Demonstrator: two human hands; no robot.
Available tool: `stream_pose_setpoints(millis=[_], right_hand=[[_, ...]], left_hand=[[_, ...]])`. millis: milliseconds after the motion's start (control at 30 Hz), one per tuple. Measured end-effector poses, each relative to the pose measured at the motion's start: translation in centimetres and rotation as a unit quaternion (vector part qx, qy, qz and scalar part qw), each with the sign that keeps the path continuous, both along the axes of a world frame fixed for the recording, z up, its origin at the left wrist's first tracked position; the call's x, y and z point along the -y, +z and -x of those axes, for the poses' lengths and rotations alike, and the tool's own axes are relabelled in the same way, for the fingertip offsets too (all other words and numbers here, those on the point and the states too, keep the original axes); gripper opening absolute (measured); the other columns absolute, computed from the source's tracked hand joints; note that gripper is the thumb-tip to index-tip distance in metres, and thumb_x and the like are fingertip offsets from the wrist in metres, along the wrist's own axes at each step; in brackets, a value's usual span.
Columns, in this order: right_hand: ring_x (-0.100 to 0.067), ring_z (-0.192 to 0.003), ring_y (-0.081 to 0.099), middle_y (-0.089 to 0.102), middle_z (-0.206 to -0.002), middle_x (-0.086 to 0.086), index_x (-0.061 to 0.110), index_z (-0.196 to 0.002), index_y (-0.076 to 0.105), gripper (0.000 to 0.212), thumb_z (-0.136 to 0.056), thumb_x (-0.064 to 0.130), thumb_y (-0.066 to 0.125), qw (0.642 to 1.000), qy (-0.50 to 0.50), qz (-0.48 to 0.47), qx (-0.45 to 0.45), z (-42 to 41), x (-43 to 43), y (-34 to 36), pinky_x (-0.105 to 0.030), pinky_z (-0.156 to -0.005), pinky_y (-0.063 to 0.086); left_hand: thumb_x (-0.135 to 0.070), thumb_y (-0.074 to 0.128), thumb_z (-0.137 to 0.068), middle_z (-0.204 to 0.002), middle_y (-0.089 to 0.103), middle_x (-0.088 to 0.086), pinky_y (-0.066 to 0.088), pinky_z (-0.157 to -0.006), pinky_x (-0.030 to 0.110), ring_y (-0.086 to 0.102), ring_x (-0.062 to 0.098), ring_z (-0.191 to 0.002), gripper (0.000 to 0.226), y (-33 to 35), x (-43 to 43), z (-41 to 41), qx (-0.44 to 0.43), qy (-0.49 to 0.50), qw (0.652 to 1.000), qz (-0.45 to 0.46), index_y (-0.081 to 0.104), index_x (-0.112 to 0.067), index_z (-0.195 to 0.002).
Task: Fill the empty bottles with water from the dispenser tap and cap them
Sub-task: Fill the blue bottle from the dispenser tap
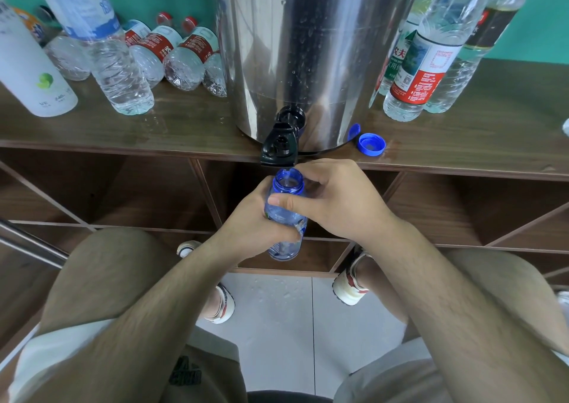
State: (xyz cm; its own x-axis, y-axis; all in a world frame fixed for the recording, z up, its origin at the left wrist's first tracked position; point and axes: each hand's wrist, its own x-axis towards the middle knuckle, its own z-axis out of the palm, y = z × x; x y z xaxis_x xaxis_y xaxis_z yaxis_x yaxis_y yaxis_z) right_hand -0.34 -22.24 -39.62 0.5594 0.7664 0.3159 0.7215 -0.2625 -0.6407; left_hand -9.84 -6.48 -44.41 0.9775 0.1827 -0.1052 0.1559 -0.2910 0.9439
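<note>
Holding the blue bottle (pixel 286 218) upright just below the front edge of the table (pixel 123 148), open mouth right under the black tap (pixel 279 145) of the steel dispenser (pixel 308 48). Lined up to catch water straight down the neck, no splashing.

Gripping the lower body with the left hand (pixel 246 228), fingers wrapped round from the left, apparently taking the weight. Clasping the shoulder with the right hand (pixel 338 205), thumb laid flat across the front just under the neck, fingers curled behind. Steadying the mouth beneath the spout, by the look of it. Both forearms reaching forward and inward, meeting at the bottle above bent knees. Neither hand on the tap lever.

Hard to call the flow: only a faint glint inside the mouth, and no reading the level through tinted plastic and fingers.

Over to the blue cap (pixel 371 144): lying open side up near the table's front edge, just right of the dispenser's base. Parked within easy reach of the right hand for capping, presumably.

Left of the dispenser, clear bottles (pixel 123 73) holding water, some standing, some lying with red caps on. Toward the right end, more bottles (pixel 418 73) standing, full or empty impossible to tell. Drops scattered on the floor (pixel 277 290) below, good reason for holding that mouth close to the spout.
</note>
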Motion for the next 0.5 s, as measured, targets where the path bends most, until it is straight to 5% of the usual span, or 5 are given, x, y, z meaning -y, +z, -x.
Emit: stream_pose_setpoints(millis=[300,500], right_hand=[[-0.007,-0.081,0.063,0.069,-0.082,0.015,0.029,-0.097,0.078,0.024,-0.089,0.051,0.078,1.000,0.001,0.002,0.003,0.06,-0.04,0.03,-0.022,-0.068,0.047],[-0.005,-0.080,0.062,0.067,-0.081,0.018,0.030,-0.097,0.077,0.023,-0.089,0.051,0.079,1.000,0.002,0.005,0.003,0.01,0.01,0.01,-0.020,-0.068,0.043]], left_hand=[[-0.014,0.083,-0.057,-0.109,0.070,-0.013,0.054,-0.076,0.010,0.068,0.000,-0.104,0.075,0.09,0.09,-0.03,-0.001,0.001,1.000,0.001,0.055,-0.041,-0.121],[0.002,0.089,-0.066,-0.112,0.069,-0.011,0.051,-0.074,0.006,0.066,-0.006,-0.103,0.079,-0.07,-0.09,-0.07,-0.001,0.003,1.000,-0.023,0.052,-0.047,-0.115]])
